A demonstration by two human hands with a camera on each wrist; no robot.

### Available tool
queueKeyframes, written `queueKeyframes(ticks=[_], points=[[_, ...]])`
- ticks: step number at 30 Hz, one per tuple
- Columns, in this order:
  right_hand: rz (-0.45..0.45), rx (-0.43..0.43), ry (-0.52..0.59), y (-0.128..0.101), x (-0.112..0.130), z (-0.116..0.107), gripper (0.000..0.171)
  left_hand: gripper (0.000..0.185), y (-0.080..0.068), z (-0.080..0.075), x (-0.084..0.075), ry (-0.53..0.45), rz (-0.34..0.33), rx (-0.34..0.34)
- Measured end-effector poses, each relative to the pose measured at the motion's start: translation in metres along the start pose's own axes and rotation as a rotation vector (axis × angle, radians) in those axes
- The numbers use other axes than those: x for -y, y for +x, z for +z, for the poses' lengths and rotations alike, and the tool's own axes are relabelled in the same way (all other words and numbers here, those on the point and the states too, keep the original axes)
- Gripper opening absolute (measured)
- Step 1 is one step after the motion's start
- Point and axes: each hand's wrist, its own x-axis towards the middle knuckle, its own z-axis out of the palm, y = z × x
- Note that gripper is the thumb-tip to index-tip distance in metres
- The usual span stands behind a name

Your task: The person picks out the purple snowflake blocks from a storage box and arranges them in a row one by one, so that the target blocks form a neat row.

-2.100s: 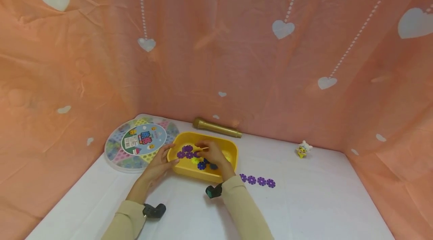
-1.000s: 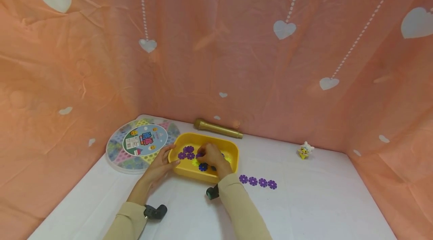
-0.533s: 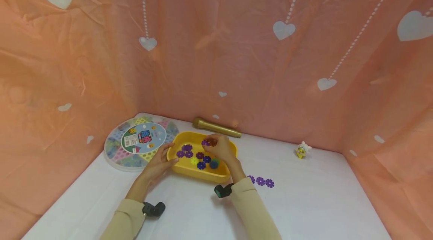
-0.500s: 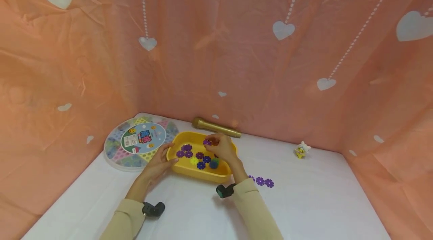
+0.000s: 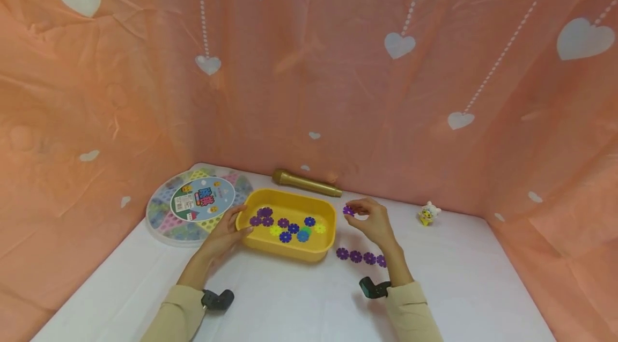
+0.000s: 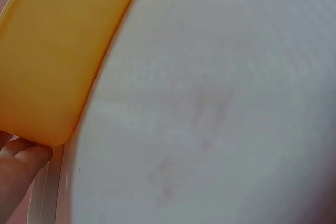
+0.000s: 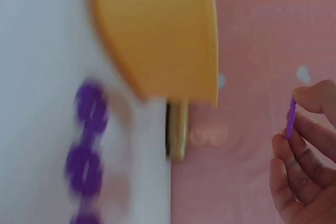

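past a near row of purple flower pieces (image 5: 355, 257), gripping the left end of a yellow tray (image 5: 285, 250) of loose pieces (image 5: 286, 237) in the left hand (image 5: 223, 237) and, well apart, pinching a raised purple flower piece (image 5: 348, 212) right of the tray in the right hand (image 5: 376, 224). facing, farther back on the white table (image 5: 275, 304), a small figurine (image 5: 428, 214) at right, round game board (image 5: 205, 200) at left, gold microphone (image 5: 307, 183) behind.

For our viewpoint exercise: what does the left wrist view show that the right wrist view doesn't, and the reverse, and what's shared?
Only left wrist: the left hand holding the yellow tub.
Only right wrist: the right hand pinching a purple disc, a blurred purple row, part of the gold microphone.
Both: the tub, white tabletop and pink drape.
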Motion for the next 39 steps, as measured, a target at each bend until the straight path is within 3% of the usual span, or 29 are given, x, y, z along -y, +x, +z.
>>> queueKeyframes(ticks=[7,15,21,32,39], points=[[0.065,0.011,-0.14,-0.035,-0.029,-0.041,0.027,0.07,0.003,-0.001,-0.001,-0.011,0.002,-0.01],[0.252,0.092,-0.254,-0.075,-0.057,-0.067,0.026,0.072,0.002,0.0,-0.003,-0.003,-0.014,-0.015],[0.319,0.13,-0.264,-0.093,-0.068,-0.07,0.024,0.072,0.001,0.0,-0.004,-0.015,-0.028,-0.014],[0.398,0.203,-0.223,-0.102,-0.075,-0.065,0.02,0.071,-0.001,0.002,-0.002,-0.025,-0.01,-0.004],[0.361,0.264,-0.156,-0.104,-0.075,-0.068,0.028,0.069,-0.001,0.0,0.001,-0.02,0.031,0.026]])
